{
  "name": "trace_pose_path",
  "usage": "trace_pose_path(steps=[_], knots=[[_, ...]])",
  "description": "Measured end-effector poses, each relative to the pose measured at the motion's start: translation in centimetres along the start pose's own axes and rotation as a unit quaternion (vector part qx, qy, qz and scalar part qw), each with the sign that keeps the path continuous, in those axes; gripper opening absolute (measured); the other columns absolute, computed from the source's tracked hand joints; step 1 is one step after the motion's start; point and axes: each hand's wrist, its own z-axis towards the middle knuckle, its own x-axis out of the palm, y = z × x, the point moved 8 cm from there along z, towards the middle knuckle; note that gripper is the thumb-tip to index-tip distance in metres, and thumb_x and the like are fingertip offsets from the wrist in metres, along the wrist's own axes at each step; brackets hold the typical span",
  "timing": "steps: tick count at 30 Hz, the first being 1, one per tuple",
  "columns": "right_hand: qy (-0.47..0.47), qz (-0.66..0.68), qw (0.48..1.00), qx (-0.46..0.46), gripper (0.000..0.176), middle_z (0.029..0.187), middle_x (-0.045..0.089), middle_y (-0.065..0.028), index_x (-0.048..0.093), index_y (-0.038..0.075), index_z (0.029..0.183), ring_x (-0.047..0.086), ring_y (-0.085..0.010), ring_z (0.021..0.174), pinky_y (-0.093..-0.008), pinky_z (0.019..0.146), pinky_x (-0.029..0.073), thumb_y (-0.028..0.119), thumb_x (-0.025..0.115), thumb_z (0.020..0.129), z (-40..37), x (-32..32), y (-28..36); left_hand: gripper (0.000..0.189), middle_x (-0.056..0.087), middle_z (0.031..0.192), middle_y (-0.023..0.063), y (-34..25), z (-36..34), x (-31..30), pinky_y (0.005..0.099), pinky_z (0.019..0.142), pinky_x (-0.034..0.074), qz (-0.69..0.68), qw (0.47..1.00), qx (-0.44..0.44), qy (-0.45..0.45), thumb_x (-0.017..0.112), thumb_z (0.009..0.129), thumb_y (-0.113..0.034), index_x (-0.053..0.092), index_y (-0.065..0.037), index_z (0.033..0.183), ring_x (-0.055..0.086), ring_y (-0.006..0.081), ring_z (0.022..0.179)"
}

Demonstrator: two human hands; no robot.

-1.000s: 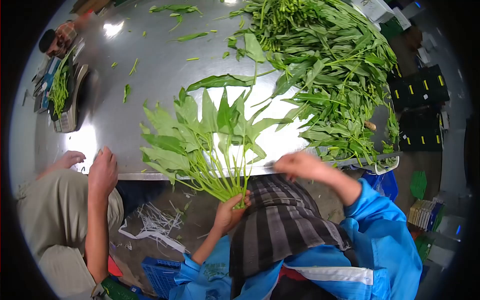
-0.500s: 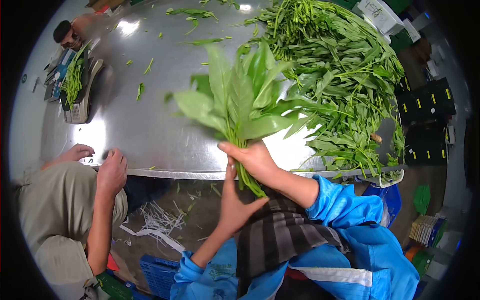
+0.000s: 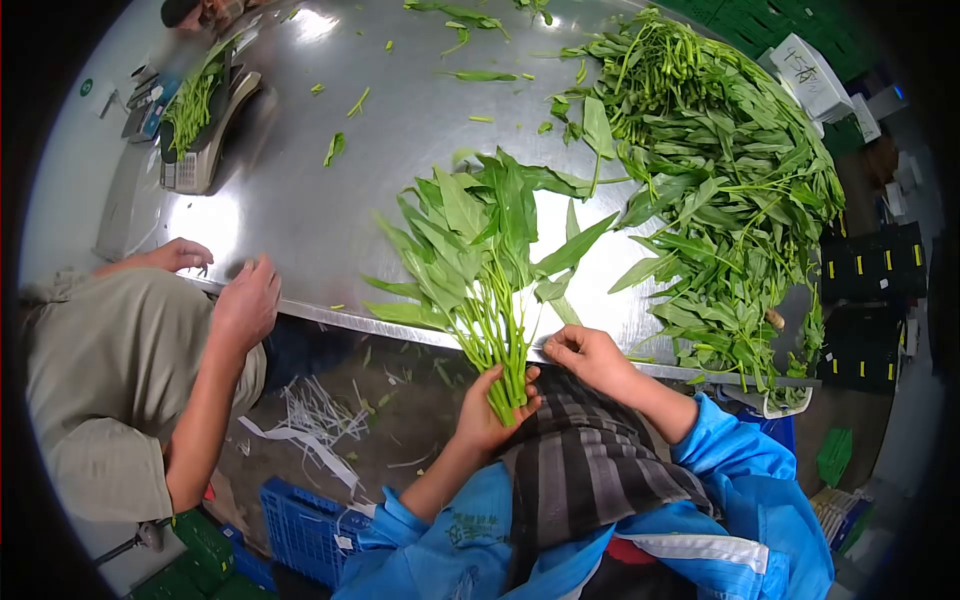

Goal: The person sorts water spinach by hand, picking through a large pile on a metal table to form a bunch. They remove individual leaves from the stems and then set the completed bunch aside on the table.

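Note:
My left hand (image 3: 484, 412) is wrapped round the lower stems of a bunch of water spinach (image 3: 470, 250), just in front of the table edge. The long green leaves fan out over the metal table, pointing away from me. To the right of the stems, apart from them, is my right hand (image 3: 592, 360), with thumb and fingertips pinched together. Whether a thin piece sits in that pinch I cannot make out. A large heap of water spinach (image 3: 720, 170) covers the right side of the table.
Another person's hands (image 3: 245, 300) rest near the table edge (image 3: 400, 342) at left. A scale (image 3: 205, 160) bearing greens stands at the far left. Leaf scraps (image 3: 335, 148) dot the table. A blue crate (image 3: 305, 530) and white strips (image 3: 315, 425) are on the floor.
My right hand has let go of the bunch and moved right and down. My left hand now holds the stems alone, and the bunch sits lower with its leaves spread.

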Motion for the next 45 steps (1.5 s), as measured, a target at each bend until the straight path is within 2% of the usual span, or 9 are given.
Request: trace_pose_path(steps=[14,18,22,25,28,32,37,41,45], knots=[[-0.040,-0.064,0.992,-0.098,0.017,0.080,0.056,-0.0145,0.057,0.002,0.086,0.057,-0.0298,0.075,-0.0360,0.068,0.045,0.018,0.058,0.083,-0.1,-0.2,1.7,0.021,0.056,0.079,0.0093,-2.6,-0.8,-2.1,0.0303,0.058,0.044,0.112,0.992,0.046,0.043,0.059,0.080,-0.012,0.052,-0.001,0.096,0.051,0.0164,0.061],[-0.039,-0.048,0.994,-0.086,0.016,0.083,0.058,-0.0142,0.058,0.002,0.088,0.058,-0.0292,0.078,-0.0350,0.069,0.046,0.018,0.056,0.084,-1.3,-1.3,0.6,0.019,0.049,0.058,0.0047,-16.2,-6.7,0.5,0.0262,0.042,0.037,0.310,0.908,0.277,-0.049,0.060,0.072,-0.013,0.053,0.001,0.083,0.047,0.0148,0.045],[-0.046,-0.043,0.994,-0.091,0.017,0.083,0.058,-0.0137,0.058,0.002,0.091,0.059,-0.0290,0.078,-0.0350,0.070,0.046,0.018,0.056,0.085,-2.2,-1.7,-0.5,0.020,0.050,0.061,0.0032,-31.0,-10.1,-6.0,0.0244,0.039,0.032,0.336,0.889,0.249,-0.185,0.059,0.080,-0.027,0.051,-0.009,0.081,0.041,0.0110,0.042],[-0.080,-0.048,0.987,-0.130,0.019,0.082,0.058,-0.0133,0.058,0.002,0.094,0.059,-0.0286,0.077,-0.0351,0.070,0.047,0.019,0.056,0.085,-3.5,-2.6,-0.2,0.030,0.055,0.058,0.0073,-38.0,-11.8,-12.8,0.0325,0.049,0.047,0.476,0.793,0.200,-0.322,0.066,0.078,-0.035,0.059,-0.008,0.086,0.055,0.0197,0.049],[-0.152,-0.056,0.980,-0.117,0.021,0.082,0.058,-0.0128,0.057,0.003,0.098,0.059,-0.0278,0.076,-0.0350,0.070,0.047,0.019,0.056,0.085,-5.4,-5.3,-2.0,0.050,0.063,0.093,0.0217,-40.7,-15.3,-10.1,0.0407,0.072,0.046,0.736,0.395,0.254,-0.488,0.067,0.076,-0.038,0.060,0.007,0.097,0.061,0.0309,0.081],[-0.307,-0.030,0.950,-0.042,0.022,0.083,0.059,-0.0151,0.058,0.002,0.098,0.059,-0.0289,0.075,-0.0356,0.068,0.047,0.020,0.055,0.084,-8.9,-11.9,-8.0,0.059,0.061,0.088,0.0276,-30.9,-15.3,-1.3,0.0454,0.069,0.045,0.721,0.090,0.475,-0.496,0.062,0.078,-0.046,0.059,0.011,0.093,0.058,0.0415,0.076],[-0.546,-0.111,0.831,-0.002,0.016,0.083,0.058,-0.0174,0.058,0.001,0.092,0.058,-0.0323,0.078,-0.0375,0.068,0.046,0.012,0.055,0.081,-16.9,-23.9,-13.8,0.062,0.059,0.089,0.0309,-27.3,-8.1,0.3,0.0440,0.071,0.045,0.632,0.253,0.567,-0.463,0.057,0.084,-0.043,0.052,0.017,0.100,0.057,0.0396,0.075],[-0.630,-0.246,0.735,0.045,0.020,0.089,0.059,-0.0162,0.058,0.002,0.095,0.057,-0.0320,0.085,-0.0411,0.076,0.045,0.004,0.053,0.076,-20.4,-32.6,-18.4,0.060,0.053,0.111,0.0305,-27.7,-1.5,0.1,0.0399,0.088,0.041,0.585,0.517,0.517,-0.352,0.054,0.086,-0.041,0.050,0.015,0.108,0.054,0.0370,0.099],[-0.469,-0.436,0.748,0.174,0.031,0.090,0.058,-0.0167,0.057,0.007,0.103,0.055,-0.0345,0.086,-0.0441,0.077,0.043,0.005,0.055,0.073,-16.5,-36.4,-23.4,0.060,0.034,0.133,0.0299,-17.9,6.7,9.0,0.0388,0.105,0.023,0.662,0.416,0.564,-0.264,0.047,0.092,-0.033,0.032,0.012,0.129,0.033,0.0358,0.125]])
